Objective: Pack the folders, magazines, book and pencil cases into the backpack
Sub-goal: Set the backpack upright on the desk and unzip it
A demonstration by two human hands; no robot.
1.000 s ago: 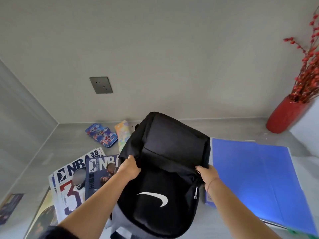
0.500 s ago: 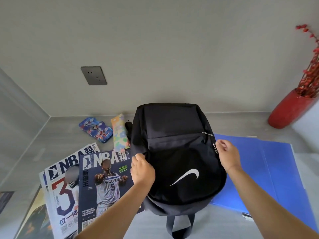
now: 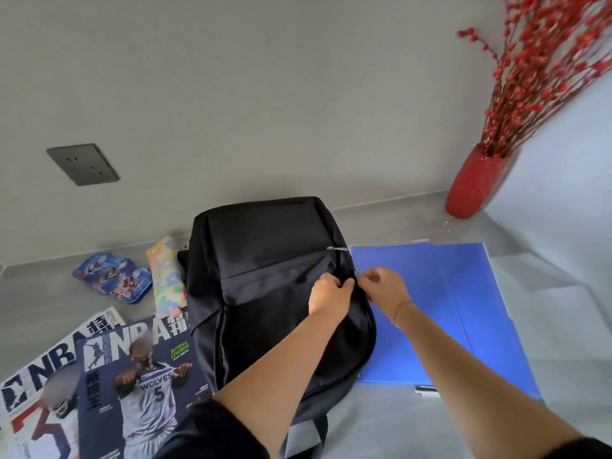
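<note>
The left forearm (image 3: 281,369) covers the lower front of the backpack (image 3: 265,260). The backpack hides one side of the pastel pencil case (image 3: 165,276), a corner of the dark magazine (image 3: 139,376) and the left edge of the blue folder (image 3: 463,309). The white magazine (image 3: 39,369) runs off the picture's left edge. Whether the right hand (image 3: 384,286) pinches a zipper pull is too small to tell.

Grey surface (image 3: 381,425) before you.
Black backpack (image 3: 265,276) centre, blue folders (image 3: 463,309) at its right, magazines (image 3: 132,376) at your left, two pencil cases (image 3: 112,279) behind them, red vase (image 3: 477,183) far right.
</note>
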